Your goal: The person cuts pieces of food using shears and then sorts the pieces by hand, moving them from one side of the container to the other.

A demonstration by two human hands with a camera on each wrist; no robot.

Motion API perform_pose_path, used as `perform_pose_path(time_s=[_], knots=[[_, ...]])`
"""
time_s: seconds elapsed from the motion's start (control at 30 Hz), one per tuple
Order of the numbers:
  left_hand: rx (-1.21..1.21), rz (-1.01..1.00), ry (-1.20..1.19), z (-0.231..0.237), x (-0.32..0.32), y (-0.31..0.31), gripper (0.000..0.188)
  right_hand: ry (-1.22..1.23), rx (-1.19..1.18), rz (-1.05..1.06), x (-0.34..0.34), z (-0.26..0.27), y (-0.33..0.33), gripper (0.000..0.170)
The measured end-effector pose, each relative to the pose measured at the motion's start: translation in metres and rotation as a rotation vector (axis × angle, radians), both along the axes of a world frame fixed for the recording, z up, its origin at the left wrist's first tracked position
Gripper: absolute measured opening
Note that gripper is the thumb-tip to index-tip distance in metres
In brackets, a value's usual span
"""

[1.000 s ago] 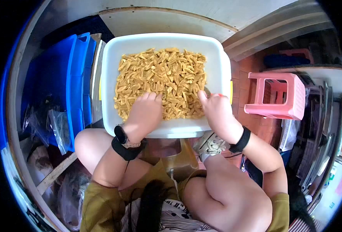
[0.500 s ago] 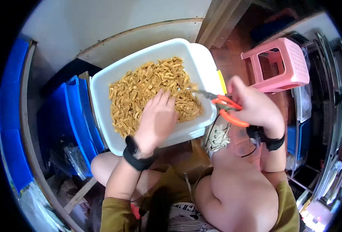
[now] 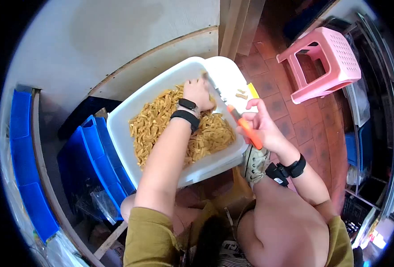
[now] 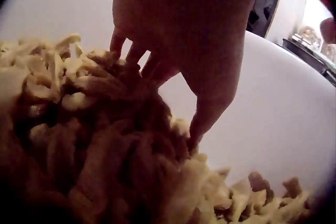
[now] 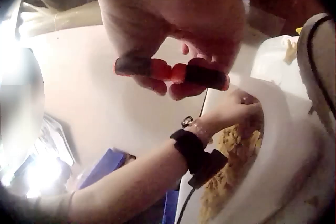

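A white plastic tub (image 3: 118,129) holds a heap of yellow-brown strips (image 3: 161,116) that look like dried food. My left hand (image 3: 198,92) reaches in at the far right of the heap. In the left wrist view its fingers (image 4: 137,56) and thumb point down and spread into the strips, fingertips partly buried. Over the tub's right edge, my right hand (image 3: 268,129) grips snips (image 3: 249,130) with orange handles, their metal tip toward the left hand. The right wrist view shows two red-and-black handle ends (image 5: 202,77) between thumb and fingers.
A white ledge (image 3: 226,71) with a yellow clip (image 3: 253,91) adjoins the tub's right side, a few loose strips (image 3: 241,94) on it. Blue bins (image 3: 97,149) stand at left, a pale wall (image 3: 130,49) behind. A pink stool (image 3: 339,58) sits on the tiled floor at right.
The left hand has moved from the near side of the heap to its far right. The right hand has lifted out of the tub with the snips. The head view has turned.
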State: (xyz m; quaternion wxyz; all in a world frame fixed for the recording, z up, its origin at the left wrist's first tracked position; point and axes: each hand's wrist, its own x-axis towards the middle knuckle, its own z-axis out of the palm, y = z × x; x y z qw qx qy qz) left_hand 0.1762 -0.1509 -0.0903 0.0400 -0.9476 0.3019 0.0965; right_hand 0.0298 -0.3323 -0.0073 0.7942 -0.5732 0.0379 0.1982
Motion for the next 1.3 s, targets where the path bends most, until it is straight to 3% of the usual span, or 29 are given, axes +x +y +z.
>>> perform_pose_path(time_s=[0.1, 0.17, 0.2, 0.27, 0.3, 0.37, 0.47, 0.53, 0.6, 0.67, 0.8, 0.9, 0.93, 1.03, 1.07, 1.13, 1.3], knots=[[-0.324, -0.091, 0.017, -0.014, 0.007, 0.027, 0.043, 0.038, -0.098, 0.064, -0.002, 0.001, 0.006, 0.049], [-0.61, -0.047, 0.163, -0.019, 0.016, 0.046, 0.033, 0.018, -0.522, 0.167, -0.008, 0.017, 0.004, 0.054], [-0.696, 0.034, 0.25, -0.015, 0.014, 0.057, 0.03, 0.023, -0.525, 0.164, -0.01, 0.03, 0.004, 0.054], [-0.917, 0.216, 0.444, -0.009, 0.013, 0.079, 0.031, -0.183, -1.061, 0.259, -0.013, 0.051, 0.008, 0.063], [-0.969, 0.299, 0.468, 0.001, 0.009, 0.082, 0.031, -0.184, -1.061, 0.264, -0.014, 0.051, 0.008, 0.063], [-0.931, 0.298, 0.452, 0.022, 0.006, 0.083, 0.03, -0.512, -1.267, 0.254, -0.017, 0.05, 0.005, 0.066], [-0.961, 0.283, 0.506, 0.035, 0.002, 0.075, 0.031, -0.504, -1.288, 0.285, -0.016, 0.06, 0.006, 0.064], [-1.19, 0.429, 1.249, 0.058, -0.012, 0.062, 0.039, -0.532, -1.322, 0.263, -0.016, 0.059, 0.006, 0.063], [-0.847, 0.197, 1.247, 0.069, -0.02, 0.058, 0.039, -0.551, -1.353, 0.242, -0.017, 0.059, 0.004, 0.063], [-0.803, 0.068, 1.179, 0.055, -0.023, 0.068, 0.027, -0.446, -1.283, 0.281, -0.017, 0.061, 0.0, 0.061], [-0.597, 0.047, 1.038, 0.053, -0.019, 0.084, 0.025, -0.431, -1.274, 0.258, -0.023, 0.063, -0.007, 0.062], [-0.681, 0.389, 1.393, 0.053, -0.024, 0.083, 0.025, -0.66, -1.401, 0.036, -0.023, 0.057, -0.02, 0.06], [-0.681, 0.385, 1.396, 0.05, -0.026, 0.082, 0.025, -0.657, -1.404, 0.036, -0.021, 0.056, -0.024, 0.06], [-0.614, 0.45, 0.795, 0.047, -0.038, 0.075, 0.027, -0.437, -1.329, -0.137, -0.008, 0.044, -0.033, 0.054], [-0.616, 0.448, 0.794, 0.05, -0.041, 0.073, 0.027, -0.438, -1.332, -0.138, -0.001, 0.035, -0.035, 0.054], [-0.433, 0.225, 0.391, 0.053, -0.049, 0.071, 0.025, -0.335, -1.373, -0.255, 0.015, 0.011, -0.04, 0.051], [-0.338, 0.188, 0.195, 0.05, -0.071, 0.063, 0.023, -0.269, -1.209, -0.077, 0.048, -0.056, -0.028, 0.048]])
